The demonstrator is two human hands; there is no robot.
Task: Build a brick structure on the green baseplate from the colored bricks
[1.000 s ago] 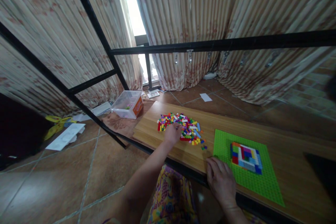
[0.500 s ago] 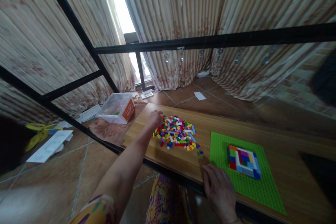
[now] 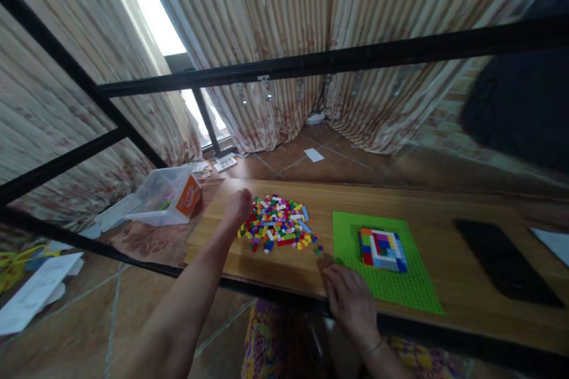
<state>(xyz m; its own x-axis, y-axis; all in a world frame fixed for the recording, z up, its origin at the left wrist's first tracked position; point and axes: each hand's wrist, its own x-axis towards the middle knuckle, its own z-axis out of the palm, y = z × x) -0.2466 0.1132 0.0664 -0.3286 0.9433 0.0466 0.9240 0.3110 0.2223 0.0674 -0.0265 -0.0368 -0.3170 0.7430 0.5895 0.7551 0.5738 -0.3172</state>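
Note:
My left hand is at the left edge of a pile of small coloured toy bricks. Its fingers are curled closed, and whatever they may hold is hidden. My right hand rests at the near edge of the table, with its fingers bent together and their inner side out of sight. Just beside it lies a green baseplate. A low, squarish build of multicoloured bricks sits on that plate, with a white ring around its coloured middle.
The wooden table has a black flat object on its right part. Beyond its left end, a clear plastic box with an orange label stands on the floor. Black metal bars cross in front of the curtains.
The camera view has turned to the right, so everything sits further left and more of the black flat object shows. My left hand's fingers, stretched towards the bricks before, are now curled in.

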